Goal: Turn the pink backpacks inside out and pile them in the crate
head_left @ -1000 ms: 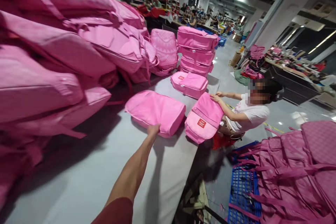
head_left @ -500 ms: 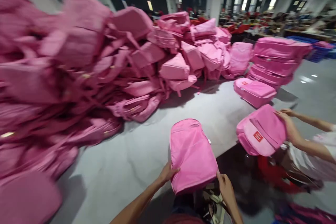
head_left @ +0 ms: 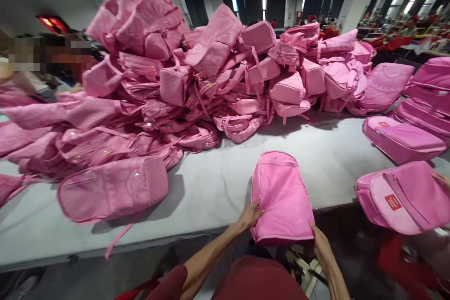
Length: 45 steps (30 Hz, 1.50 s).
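A bright pink backpack (head_left: 283,197) is held in front of me, its far end over the white table and its near end past the table's edge. My left hand (head_left: 250,215) grips its left side, with the thumb over the top surface. My right hand (head_left: 320,239) pinches its lower right corner. Across the table spreads a big heap of pink backpacks (head_left: 211,84). A single backpack (head_left: 112,190) lies on its side at the front left, one strap hanging over the edge.
At the right, a co-worker's hand (head_left: 442,180) holds a pink backpack with a red label (head_left: 397,197). Behind it lies another labelled backpack (head_left: 404,138), beside a stack of backpacks (head_left: 431,98). The white table (head_left: 207,201) runs across the view.
My view has swung left, so more of the heap shows and the co-worker has mostly left the frame. Both my hands keep their hold on the backpack.
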{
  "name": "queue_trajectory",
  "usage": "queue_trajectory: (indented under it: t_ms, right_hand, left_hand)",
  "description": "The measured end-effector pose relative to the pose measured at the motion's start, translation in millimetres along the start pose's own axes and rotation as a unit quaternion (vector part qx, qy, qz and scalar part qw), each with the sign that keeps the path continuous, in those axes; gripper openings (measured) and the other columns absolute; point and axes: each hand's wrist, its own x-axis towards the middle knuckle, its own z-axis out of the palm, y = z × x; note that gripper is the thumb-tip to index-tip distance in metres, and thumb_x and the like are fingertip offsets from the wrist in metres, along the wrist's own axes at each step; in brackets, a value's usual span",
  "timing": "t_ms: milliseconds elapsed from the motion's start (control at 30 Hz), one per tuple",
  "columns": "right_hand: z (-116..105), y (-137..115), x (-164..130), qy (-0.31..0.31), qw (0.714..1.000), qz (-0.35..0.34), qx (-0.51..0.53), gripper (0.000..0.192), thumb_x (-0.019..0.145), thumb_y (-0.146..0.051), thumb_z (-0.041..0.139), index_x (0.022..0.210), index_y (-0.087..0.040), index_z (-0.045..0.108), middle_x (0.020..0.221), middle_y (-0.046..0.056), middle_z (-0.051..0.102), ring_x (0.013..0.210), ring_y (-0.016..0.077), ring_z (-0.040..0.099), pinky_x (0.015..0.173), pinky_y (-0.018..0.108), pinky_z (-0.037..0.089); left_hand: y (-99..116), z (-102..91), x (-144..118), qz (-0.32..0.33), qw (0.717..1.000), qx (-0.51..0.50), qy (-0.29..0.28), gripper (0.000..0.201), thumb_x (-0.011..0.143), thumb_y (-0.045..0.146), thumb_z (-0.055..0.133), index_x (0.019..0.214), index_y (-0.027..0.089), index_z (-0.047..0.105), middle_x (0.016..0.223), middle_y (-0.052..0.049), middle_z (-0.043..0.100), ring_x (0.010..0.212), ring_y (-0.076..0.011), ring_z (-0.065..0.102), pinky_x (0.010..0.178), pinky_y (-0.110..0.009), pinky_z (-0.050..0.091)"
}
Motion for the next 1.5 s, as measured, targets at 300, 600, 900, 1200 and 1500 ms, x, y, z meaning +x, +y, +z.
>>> queue_trajectory:
  t_ms: [300,600,900,1200,1500]
  right_hand:
    - [22.1,-31.4,17.4,0.033,0.988,0.079,0.130,0.078,0.069,-0.072,0.089,0.132,-0.024,0.085,0.151,0.015,0.075,0.149,0.0455,0.065,0.124,0.067,0.054]
    - [-1.8,-178.2,38.3,0.130,0.979,-0.152,-0.048,0.088,0.097,-0.084,0.068,0.162,-0.025,0.066,0.173,0.015,0.057,0.162,0.0349,0.053,0.137,0.056,0.041]
    - [50.3,-245.4,62.4,0.177,0.834,-0.241,-0.464,0.054,0.111,-0.069,0.064,0.135,-0.022,0.075,0.123,0.015,0.078,0.116,0.0353,0.070,0.105,0.048,0.053]
    - [-1.2,-193.8,9.7,0.280,0.845,-0.257,-0.377,0.051,0.106,-0.071,0.062,0.116,-0.023,0.072,0.116,0.013,0.078,0.111,0.0331,0.071,0.100,0.047,0.053]
    - [-11.5,-179.7,-12.9,0.313,0.854,-0.228,-0.347,0.047,0.102,-0.066,0.065,0.116,-0.022,0.071,0.117,0.013,0.077,0.112,0.0331,0.071,0.101,0.048,0.053]
  left_hand:
    - [-7.2,-48.9,42.9,0.115,0.991,-0.073,0.005,0.040,0.103,0.057,0.059,0.122,0.023,0.069,0.113,-0.009,0.078,0.105,-0.0289,0.071,0.097,-0.043,0.056]
    - [17.4,-51.1,93.3,0.134,0.969,-0.195,0.071,0.085,0.093,0.065,0.082,0.162,0.028,0.050,0.163,-0.017,0.061,0.151,-0.0359,0.062,0.129,-0.061,0.050]
    - [49.1,-51.5,91.4,0.209,0.962,-0.139,0.105,0.063,0.105,0.055,0.075,0.159,0.026,0.058,0.163,-0.016,0.064,0.145,-0.0330,0.067,0.128,-0.059,0.052]
    - [60.1,-26.1,26.8,0.401,0.893,-0.083,0.186,0.047,0.110,0.012,0.068,0.154,0.029,0.065,0.146,-0.010,0.078,0.143,-0.0239,0.072,0.122,-0.049,0.062]
    - [70.1,-22.4,22.5,0.456,0.866,-0.064,0.195,0.047,0.104,0.012,0.073,0.147,0.032,0.069,0.134,-0.010,0.074,0.126,-0.0258,0.075,0.106,-0.045,0.067]
